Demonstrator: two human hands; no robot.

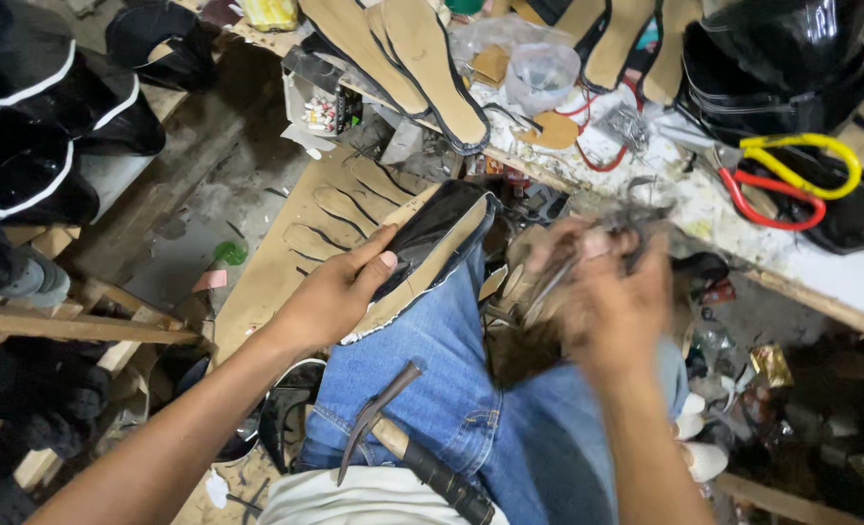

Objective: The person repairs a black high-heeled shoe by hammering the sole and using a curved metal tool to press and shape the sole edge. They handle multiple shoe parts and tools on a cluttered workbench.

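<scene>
Head view: left hand (340, 292) grips black shoe upper (432, 238) on knee; blurred right hand (612, 292) grip unclear.

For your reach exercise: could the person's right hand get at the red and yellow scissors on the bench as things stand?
Probably yes. The scissors lie uncovered on the bench top, beyond the right hand, with nothing between. But that hand, blurred, seems to hold a tool.

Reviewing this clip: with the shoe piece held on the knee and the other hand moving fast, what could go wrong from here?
1. The right hand is motion-blurred and seems to hold a thin metal tool close to the left hand, which grips the black glossy shoe upper with tan insole; a slip might nick the fingers.
2. The metal-headed hammer with black taped handle lies loose across the blue-jeaned lap and could slide off.
</scene>
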